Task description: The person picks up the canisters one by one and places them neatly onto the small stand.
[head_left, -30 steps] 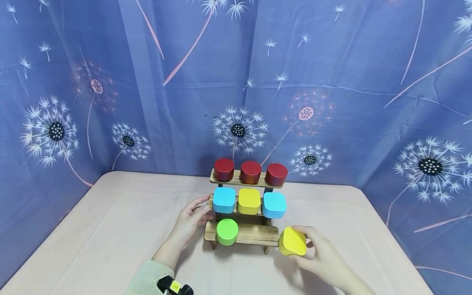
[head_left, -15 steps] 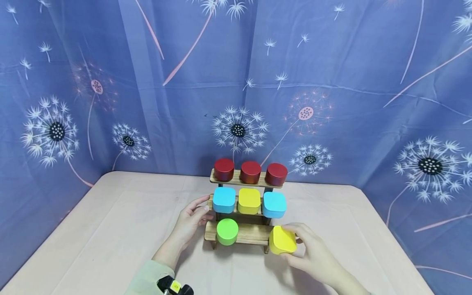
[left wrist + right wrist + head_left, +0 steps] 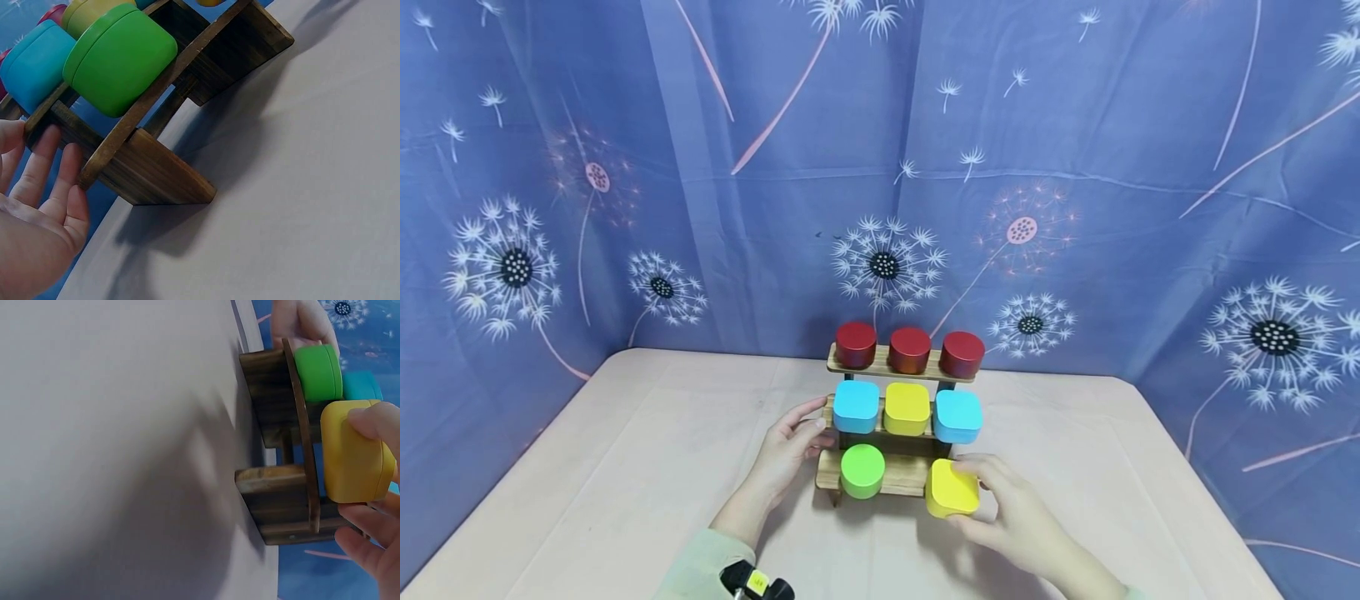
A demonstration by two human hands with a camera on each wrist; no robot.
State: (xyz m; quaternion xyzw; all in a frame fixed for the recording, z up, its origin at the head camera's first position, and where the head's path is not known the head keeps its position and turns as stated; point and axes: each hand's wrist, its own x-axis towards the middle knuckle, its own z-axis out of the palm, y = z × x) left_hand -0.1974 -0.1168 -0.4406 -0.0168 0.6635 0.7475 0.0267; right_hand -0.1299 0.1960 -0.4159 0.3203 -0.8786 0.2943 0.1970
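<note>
In the head view, a three-tier wooden stand [image 3: 904, 477] holds small lidded tins. My left hand [image 3: 785, 457] grips the left end of its middle shelf, thumb above and fingers below. My right hand [image 3: 1015, 518] pinches a rounded-square yellow tin [image 3: 952, 487] at the right end of the bottom shelf. In the right wrist view a narrow gap shows between that tin [image 3: 350, 453] and the shelf edge. A round green tin [image 3: 862, 471] sits at the left of the bottom shelf. On the middle shelf, another yellow tin [image 3: 907, 408] stands between two blue tins [image 3: 856, 406].
Three round red tins [image 3: 910, 350] line the top shelf. Behind the stand hangs a blue dandelion-print curtain [image 3: 760, 250], which also closes both sides. A pale cloth [image 3: 662, 442] covers the table. On my left wrist sits a black camera [image 3: 756, 581].
My right hand has moved left with the yellow tin, from beyond the right end of the bottom shelf to over that end. The left hand and stand have stayed put.
</note>
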